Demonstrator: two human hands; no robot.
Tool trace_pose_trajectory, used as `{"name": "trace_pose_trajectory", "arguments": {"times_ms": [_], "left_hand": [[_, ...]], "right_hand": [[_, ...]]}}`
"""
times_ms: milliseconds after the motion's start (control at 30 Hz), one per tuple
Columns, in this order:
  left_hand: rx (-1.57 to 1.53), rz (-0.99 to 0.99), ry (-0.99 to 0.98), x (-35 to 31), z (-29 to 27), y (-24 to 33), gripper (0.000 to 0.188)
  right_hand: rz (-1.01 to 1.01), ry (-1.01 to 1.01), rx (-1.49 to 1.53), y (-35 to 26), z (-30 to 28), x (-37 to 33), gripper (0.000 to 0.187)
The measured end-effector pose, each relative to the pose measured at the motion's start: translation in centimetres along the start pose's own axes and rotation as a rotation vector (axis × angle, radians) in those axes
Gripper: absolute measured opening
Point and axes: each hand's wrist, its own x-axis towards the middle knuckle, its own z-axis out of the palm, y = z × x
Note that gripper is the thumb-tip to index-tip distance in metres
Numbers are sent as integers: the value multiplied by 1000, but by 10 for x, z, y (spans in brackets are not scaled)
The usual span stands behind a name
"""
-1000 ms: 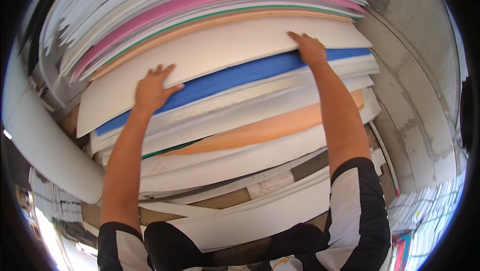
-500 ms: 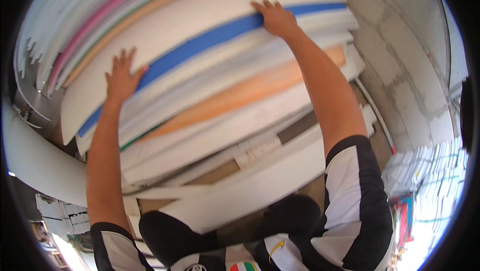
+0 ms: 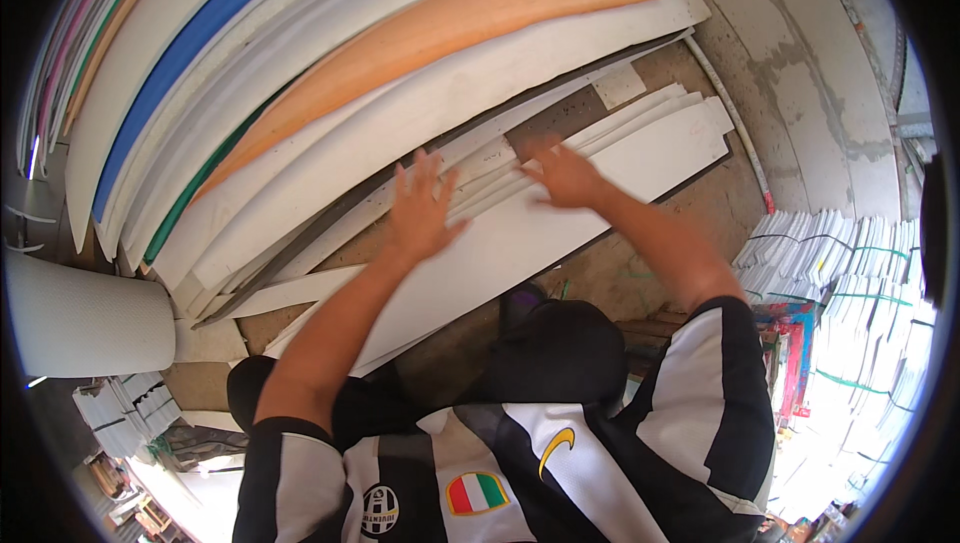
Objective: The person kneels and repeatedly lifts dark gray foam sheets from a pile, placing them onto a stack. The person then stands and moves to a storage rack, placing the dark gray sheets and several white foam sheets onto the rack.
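Note:
My left hand is open with its fingers spread, over the long white strips on the floor. To its right, my right hand is open and a little blurred, its fingers pointing left above the same strips. Whether either hand touches them I cannot tell. Beyond the hands leans a row of large sheets. A white sheet stands nearest, then an orange sheet, a green sheet showing only its edge, several white ones and a blue sheet.
A pale wall rises on the right, with a thin pipe along its foot. Tied stacks of white sheets stand at the lower right. At the left lies a large white roll, with a smaller bundle below it.
Both hands have left the blue sheet and come back toward me over the floor strips. The blue and orange sheets now lean farther away, and more of the strips shows.

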Motion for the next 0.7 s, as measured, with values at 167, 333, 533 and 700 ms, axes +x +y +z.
{"name": "trace_pose_trajectory", "arguments": {"times_ms": [167, 333, 533, 700], "left_hand": [[-193, -130, -537, -49, 35, 67, 119], [-148, -197, -630, -62, 23, 83, 126], [-357, -395, -493, -62, 9, 42, 93], [-249, -365, -379, -92, -70, -30, 57]], "right_hand": [[29, -483, -81, -61, 16, -65, 132], [-13, -258, -82, -27, 55, -68, 89], [-12, 122, 120, 15, 9, -31, 35], [168, 223, 151, 30, -71, -36, 30]]}}
